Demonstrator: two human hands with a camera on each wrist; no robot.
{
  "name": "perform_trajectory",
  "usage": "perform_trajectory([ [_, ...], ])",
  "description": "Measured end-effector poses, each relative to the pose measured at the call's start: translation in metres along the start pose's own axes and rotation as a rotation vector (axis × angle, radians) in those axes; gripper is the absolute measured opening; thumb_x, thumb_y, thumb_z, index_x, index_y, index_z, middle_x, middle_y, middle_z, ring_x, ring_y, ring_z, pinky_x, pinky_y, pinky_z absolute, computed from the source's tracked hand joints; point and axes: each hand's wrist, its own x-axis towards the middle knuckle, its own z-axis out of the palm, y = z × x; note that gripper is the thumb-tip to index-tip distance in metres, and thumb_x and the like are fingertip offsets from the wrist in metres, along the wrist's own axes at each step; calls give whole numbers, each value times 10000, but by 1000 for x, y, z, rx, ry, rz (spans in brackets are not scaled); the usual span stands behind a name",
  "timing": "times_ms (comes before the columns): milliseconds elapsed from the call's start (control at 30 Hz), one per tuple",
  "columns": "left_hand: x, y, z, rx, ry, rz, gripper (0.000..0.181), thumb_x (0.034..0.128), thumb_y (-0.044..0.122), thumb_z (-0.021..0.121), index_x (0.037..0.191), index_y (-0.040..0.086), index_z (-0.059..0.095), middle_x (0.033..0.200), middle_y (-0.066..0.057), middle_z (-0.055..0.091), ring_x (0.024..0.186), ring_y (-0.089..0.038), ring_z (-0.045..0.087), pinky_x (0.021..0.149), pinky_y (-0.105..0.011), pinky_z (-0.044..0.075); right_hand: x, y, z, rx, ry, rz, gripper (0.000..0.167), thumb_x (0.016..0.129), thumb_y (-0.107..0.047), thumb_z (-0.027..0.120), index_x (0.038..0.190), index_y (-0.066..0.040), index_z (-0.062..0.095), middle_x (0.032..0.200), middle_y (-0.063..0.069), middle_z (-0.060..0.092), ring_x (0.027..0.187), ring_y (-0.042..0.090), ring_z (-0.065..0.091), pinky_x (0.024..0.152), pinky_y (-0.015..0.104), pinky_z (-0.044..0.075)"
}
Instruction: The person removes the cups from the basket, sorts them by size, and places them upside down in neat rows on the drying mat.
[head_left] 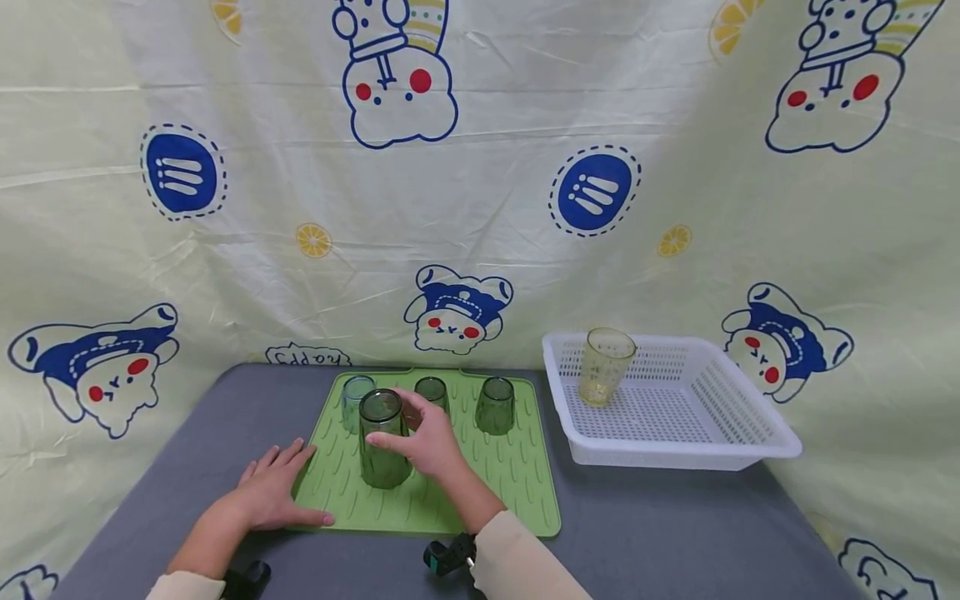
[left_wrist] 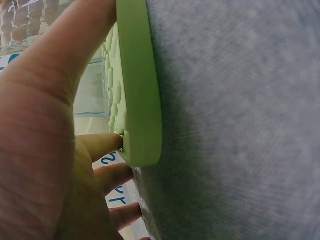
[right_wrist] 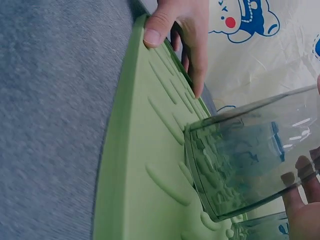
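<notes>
My right hand (head_left: 426, 442) grips a tall, clear green glass (head_left: 384, 454) from its right side, thumb in front and fingers round the back. In the right wrist view, one end of this glass (right_wrist: 250, 155) meets the ridged surface of the green mat (right_wrist: 135, 150). My left hand (head_left: 273, 492) rests spread at the mat's front left corner, thumb along the front edge. Behind the held glass, a bluish glass (head_left: 352, 408), a small green glass (head_left: 433, 392) and another green glass (head_left: 496, 407) stand on the mat (head_left: 517, 492).
To the right of the mat is a white perforated plastic basket (head_left: 693, 454). A yellowish glass (head_left: 606, 367) leans inside it, at the left. Grey cloth (head_left: 637, 533) covers the table, and a printed curtain (head_left: 480, 208) hangs behind it.
</notes>
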Motion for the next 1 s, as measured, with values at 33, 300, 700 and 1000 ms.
perform_trajectory([
  [33, 0, 0, 0, -1, 2, 1, 1200, 690, 704, 822, 1553, -3, 380, 1617, -328, 293, 1445, -659, 209, 1110, -814, 195, 0, 0, 0, 6, -1, 0, 644, 842, -279, 867, 1424, -218, 600, 1359, 26, 677, 1330, 227, 603, 1153, 431, 460],
  [300, 1, -4, 2, -23, -7, -1, 1225, 672, 717, 822, 1557, -3, 374, 1617, -329, 290, 1448, -658, 201, 1113, -815, 185, -2, 4, 1, -7, -32, 6, 690, 860, -322, 846, 1472, -199, 551, 1411, 24, 638, 1371, 226, 564, 1170, 455, 439],
  [700, 0, -3, 1, -19, 14, 11, 1226, 672, 726, 819, 1550, -11, 384, 1610, -329, 306, 1444, -652, 219, 1108, -816, 193, -3, 5, 3, 3, -46, 0, 698, 853, -305, 850, 1467, -166, 548, 1431, 25, 615, 1393, 237, 535, 1182, 475, 419],
  [1000, -1, -4, 3, -17, 15, 2, 1221, 675, 732, 814, 1544, -13, 392, 1609, -325, 312, 1451, -630, 233, 1121, -800, 205, -7, 13, 1, 15, -47, 19, 721, 839, -258, 862, 1479, -196, 537, 1444, 17, 598, 1391, 247, 528, 1153, 496, 447],
])
